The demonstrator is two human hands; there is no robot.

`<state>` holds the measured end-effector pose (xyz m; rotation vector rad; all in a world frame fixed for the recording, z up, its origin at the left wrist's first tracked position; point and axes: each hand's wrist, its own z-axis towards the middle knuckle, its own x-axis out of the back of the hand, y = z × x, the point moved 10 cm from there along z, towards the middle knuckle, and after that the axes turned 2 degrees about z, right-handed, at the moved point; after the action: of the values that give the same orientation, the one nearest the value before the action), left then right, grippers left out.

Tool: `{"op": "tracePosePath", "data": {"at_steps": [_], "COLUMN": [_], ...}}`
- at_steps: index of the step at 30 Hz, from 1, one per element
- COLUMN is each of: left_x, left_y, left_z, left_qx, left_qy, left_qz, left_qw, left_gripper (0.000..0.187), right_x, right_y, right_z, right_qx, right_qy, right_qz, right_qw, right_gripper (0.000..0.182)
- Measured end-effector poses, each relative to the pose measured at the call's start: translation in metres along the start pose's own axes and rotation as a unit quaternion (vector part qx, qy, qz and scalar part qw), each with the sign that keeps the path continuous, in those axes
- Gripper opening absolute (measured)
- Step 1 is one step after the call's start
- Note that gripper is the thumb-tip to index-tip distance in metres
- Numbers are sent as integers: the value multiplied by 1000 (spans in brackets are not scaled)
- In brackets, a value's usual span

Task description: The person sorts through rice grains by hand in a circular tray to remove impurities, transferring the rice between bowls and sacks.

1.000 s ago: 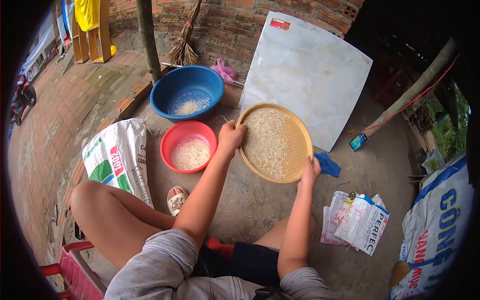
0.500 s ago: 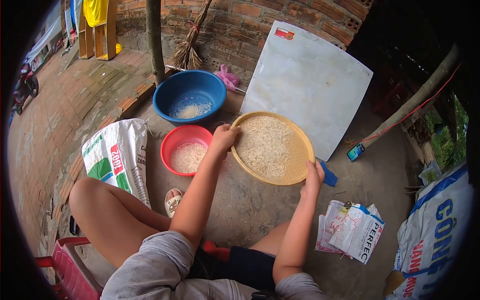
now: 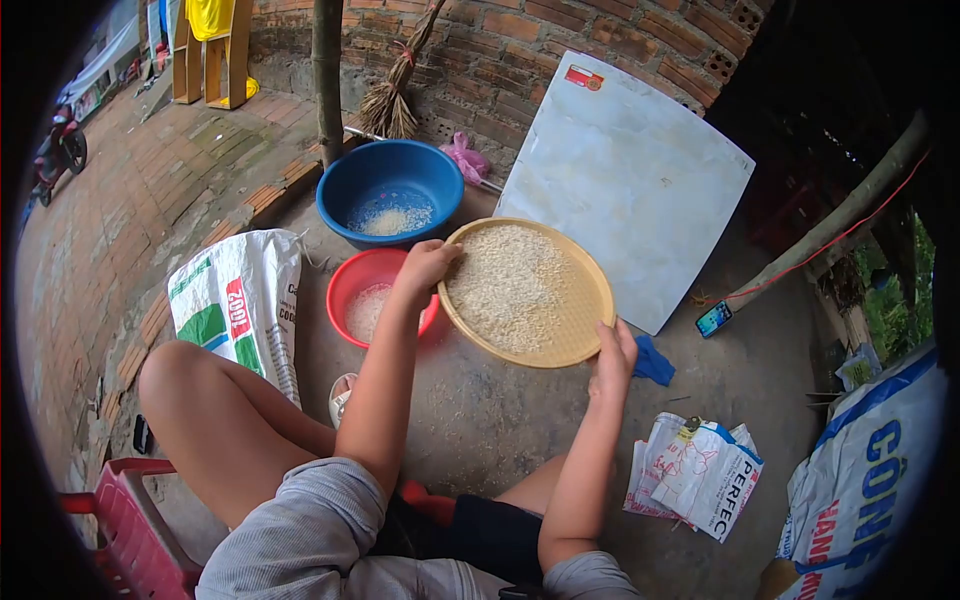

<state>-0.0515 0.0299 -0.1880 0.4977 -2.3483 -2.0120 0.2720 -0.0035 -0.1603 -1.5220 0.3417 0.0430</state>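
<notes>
A round, shallow, yellow winnowing basket (image 3: 590, 300) is held between my hands above the floor. Pale rice grains (image 3: 505, 285) cover its left and middle part, while the woven bottom shows bare on the right. My left hand (image 3: 428, 266) is closed on the basket's left rim, and my right hand (image 3: 614, 362) grips the lower right rim. Just under my left forearm stands a red basin (image 3: 345, 280) with grain in it, partly hidden by the arm. Behind it, a blue basin (image 3: 330, 205) has a small heap of grain on its bottom.
A white sack (image 3: 255, 290) lies left of the red basin. Against the brick wall leans a white board (image 3: 635, 180). A phone (image 3: 713, 319) rests at a slanting pole. Printed bags (image 3: 700, 475) lie at right, and a red plastic chair (image 3: 145, 530) stands at lower left.
The basket and both hands have shifted slightly left, so the basket's left edge is closer to the red basin. The grain has spread a little less evenly, lying more to the left.
</notes>
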Motion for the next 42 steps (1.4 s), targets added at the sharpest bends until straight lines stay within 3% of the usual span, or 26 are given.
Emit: {"op": "tracePosePath", "data": {"at_steps": [2, 3, 5, 8, 11, 14, 21, 23, 25, 27, 29, 33, 37, 39, 42], "left_x": [-39, -59, -62, -11, 59, 76, -30, -34, -18, 18, 52, 74, 19, -19, -40], "left_y": [-18, -14, -13, 2, 24, 31, 17, 11, 16, 21, 30, 37, 39, 30, 26], "left_z": [1, -6, -13, 2, -5, -15, -13, -15, -9, -3, -8, -12, -19, -19, -25], "left_qx": [19, -9, 30, 6, -6, 5, -33, 6, -13, -24, -19, -31, -32, -34, -47], "left_qy": [-24, -38, -58, -30, 7, 18, -19, -43, -46, -15, 12, 3, -19, -44, -21], "left_qz": [68, 37, 37, -27, -56, -45, 48, 64, 49, 10, -47, -54, -3, 34, 46], "left_qw": [997, 999, 997, 999, 998, 999, 998, 997, 998, 1000, 999, 998, 999, 998, 998], "left_gripper": [16, 16, 17, 18, 19, 20, 16, 15, 16, 17, 17, 17, 18, 18, 17], "right_x": [41, 50, 49, 5, -63, -80, 17, 21, 8, -14, -54, -74, -27, 15, 24], "right_y": [-14, -23, -27, -23, 0, 1, -31, -42, -41, -30, -21, -20, -28, -38, -54], "right_z": [6, 5, 3, -9, -33, -37, -9, -12, -17, -22, -32, -41, -23, -12, -19], "right_qx": [28, 40, 36, 54, -31, -37, 67, 76, 78, 94, 33, -4, 21, 92, 83], "right_qy": [49, 72, 71, 30, -64, -104, 53, 76, 73, 48, -47, -121, -29, 77, 63], "right_qz": [22, 52, 31, -3, 19, 40, 60, 95, 49, 39, 21, -9, 4, 57, 118], "right_qw": [998, 995, 996, 998, 997, 993, 994, 990, 993, 994, 998, 993, 999, 991, 987], "right_gripper": [31, 30, 30, 32, 41, 40, 36, 35, 36, 39, 42, 45, 42, 40, 38]}}
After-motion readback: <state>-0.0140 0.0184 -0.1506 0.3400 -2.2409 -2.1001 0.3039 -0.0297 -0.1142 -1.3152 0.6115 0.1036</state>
